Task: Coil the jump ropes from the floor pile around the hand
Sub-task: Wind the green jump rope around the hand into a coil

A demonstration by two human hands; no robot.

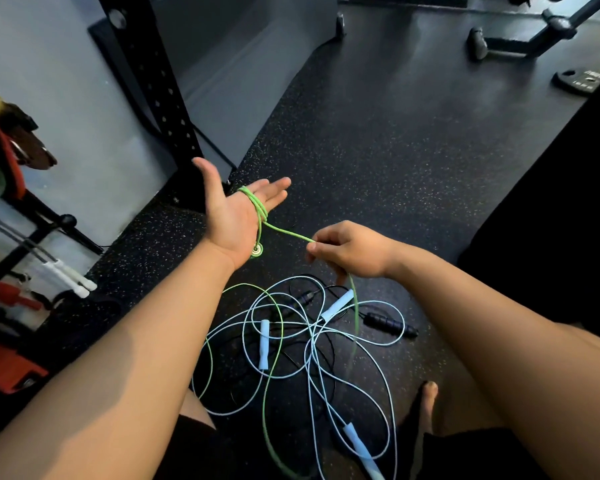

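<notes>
My left hand (234, 211) is held palm up with straight fingers, and the green jump rope (257, 207) is looped a few times around it; the rope's green handle end (257, 251) hangs by the wrist. My right hand (347, 249) pinches the same green rope a short way to the right, and the rope runs taut between the two hands. From the right hand the green rope drops to the floor pile (302, 344), where it tangles with light blue ropes with pale handles (264, 344) and a black rope with black handles (390, 323).
A black perforated rack upright (160, 88) stands behind my left hand. Bars, bands and red gear (11, 362) fill the rack at the left. A bench base (520, 39) and a weight plate (582, 81) lie far right. My bare foot (426, 400) rests beside the pile.
</notes>
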